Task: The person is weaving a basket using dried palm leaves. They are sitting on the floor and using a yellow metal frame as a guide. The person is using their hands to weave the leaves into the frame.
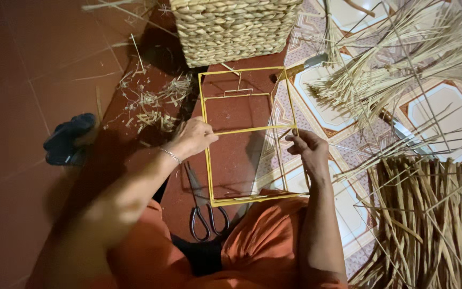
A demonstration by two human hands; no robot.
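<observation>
Orange cloth (pixel 263 246) covers the person's lap at the bottom of the view, and both forearms reach out from it over the floor (pixel 17 96). Between the knees lies a pair of scissors (pixel 207 217) with dark handles, flat on the red tiles, its blades running under the near left part of a yellow wire frame (pixel 247 129).

That frame is a box-shaped skeleton of thin rods, held out in front of the lap, its far end close to a woven basket (pixel 233 29) standing at the top of the view. The left hand (pixel 193 137) is closed on the frame's left upright rod where a cross rod meets it; a thin bracelet (pixel 170 156) sits on that wrist. The right hand (pixel 307 147) is closed on the right end of the same cross rod, fingers curled around the wire. The two hands are well apart, one on each side of the frame.

Left of the frame, loose straw scraps (pixel 153 104) litter the red tiles, and farther left lies a dark slipper (pixel 68 139). On the patterned tiles at the right, a bundle of pale fibre strands (pixel 391 69) fans out, with bare grey wire frames (pixel 429 128) across it. Nearer the lap on that side lies a heap of darker dried stalks (pixel 423 214).
</observation>
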